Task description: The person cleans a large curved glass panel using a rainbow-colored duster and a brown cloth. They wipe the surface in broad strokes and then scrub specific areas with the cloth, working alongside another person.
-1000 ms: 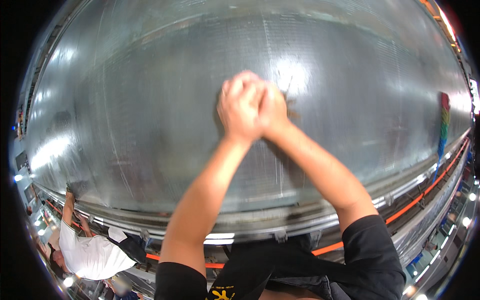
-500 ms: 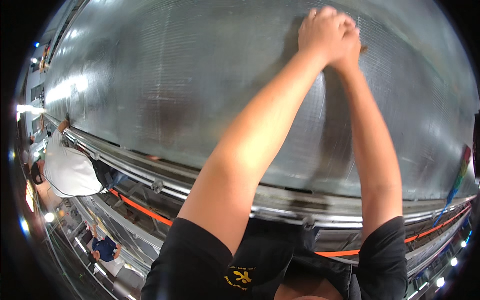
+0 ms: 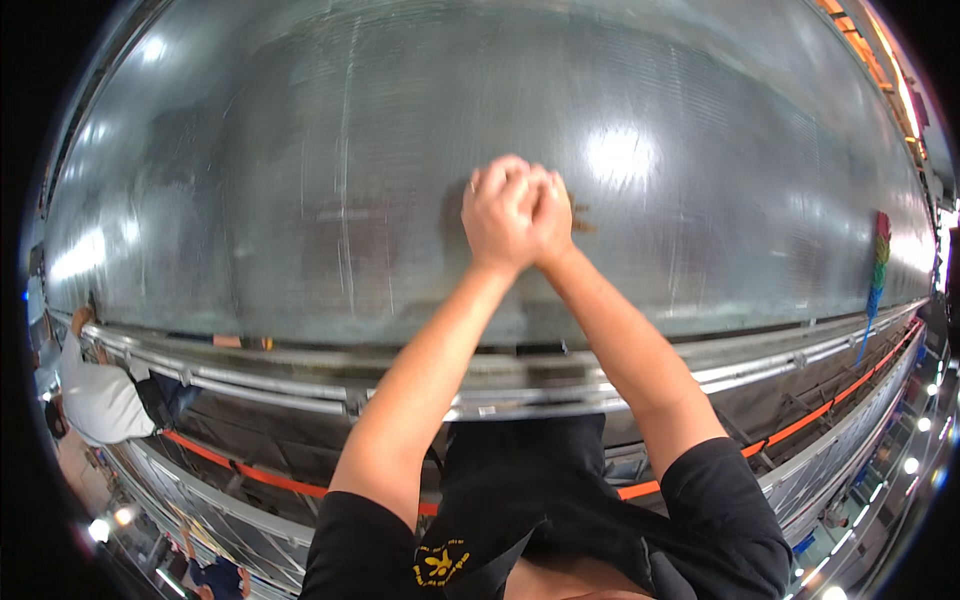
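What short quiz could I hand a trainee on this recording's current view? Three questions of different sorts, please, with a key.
1. Open: how do the person's left hand and right hand stand to each other over the broad grey surface?
2. True or false: the multicoloured duster lies to the left of both hands.
3. Multiple choice: what colour is the small piece showing just right of the hands?
A) blue
B) brown
C) white

Key:
1. Together, touching each other.
2. False: it lies to their right, near the picture's right side.
3. B; too little shows to say what it is.
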The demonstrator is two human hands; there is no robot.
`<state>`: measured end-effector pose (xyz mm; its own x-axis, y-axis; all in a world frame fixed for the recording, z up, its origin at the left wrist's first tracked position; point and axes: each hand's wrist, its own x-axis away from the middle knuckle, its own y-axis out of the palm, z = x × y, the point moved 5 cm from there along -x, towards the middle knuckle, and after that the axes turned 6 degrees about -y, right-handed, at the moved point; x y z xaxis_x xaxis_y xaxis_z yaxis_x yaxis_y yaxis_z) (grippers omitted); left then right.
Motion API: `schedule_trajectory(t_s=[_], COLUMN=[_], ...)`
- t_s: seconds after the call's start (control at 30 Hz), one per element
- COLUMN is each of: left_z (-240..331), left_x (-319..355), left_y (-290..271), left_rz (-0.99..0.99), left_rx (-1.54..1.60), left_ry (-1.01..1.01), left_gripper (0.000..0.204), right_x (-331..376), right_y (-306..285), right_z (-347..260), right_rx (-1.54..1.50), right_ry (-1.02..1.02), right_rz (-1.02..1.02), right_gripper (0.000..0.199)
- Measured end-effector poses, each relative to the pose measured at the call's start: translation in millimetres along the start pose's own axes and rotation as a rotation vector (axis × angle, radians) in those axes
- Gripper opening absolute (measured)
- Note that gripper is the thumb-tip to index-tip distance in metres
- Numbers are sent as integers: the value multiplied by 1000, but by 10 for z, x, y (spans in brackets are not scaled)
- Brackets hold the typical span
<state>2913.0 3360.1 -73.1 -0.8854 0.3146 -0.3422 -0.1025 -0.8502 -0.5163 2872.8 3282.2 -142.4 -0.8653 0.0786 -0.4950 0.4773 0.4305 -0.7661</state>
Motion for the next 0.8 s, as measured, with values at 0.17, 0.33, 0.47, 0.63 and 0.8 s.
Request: schedule_trajectory(t_s=[0.17,0.33,0.47,0.63,0.8], left_z=[-739,-992,-1003,-868,-813], left_x=[-2072,-3185,-2962,-1515,458], left_y=[583,902,693,-23,-1187], left_rz=[4,-29,-62,-133,-166], left_rx=[-40,-26,-81,-8,102], left_ry=[-17,1,-47,-79,-26], left_gripper=[19,30,31,28,26], right_x=[-1941,-2948,-2793,-1453,91], right_y=[386,657,639,634,503], right_z=[943,1563,1242,296,-1460], right_rx=[-120,-51,14,-46,-58], right_ry=[77,233,216,363,202], right_rz=[-30,160,2,151,23], right_gripper=[27,36,38,32,21])
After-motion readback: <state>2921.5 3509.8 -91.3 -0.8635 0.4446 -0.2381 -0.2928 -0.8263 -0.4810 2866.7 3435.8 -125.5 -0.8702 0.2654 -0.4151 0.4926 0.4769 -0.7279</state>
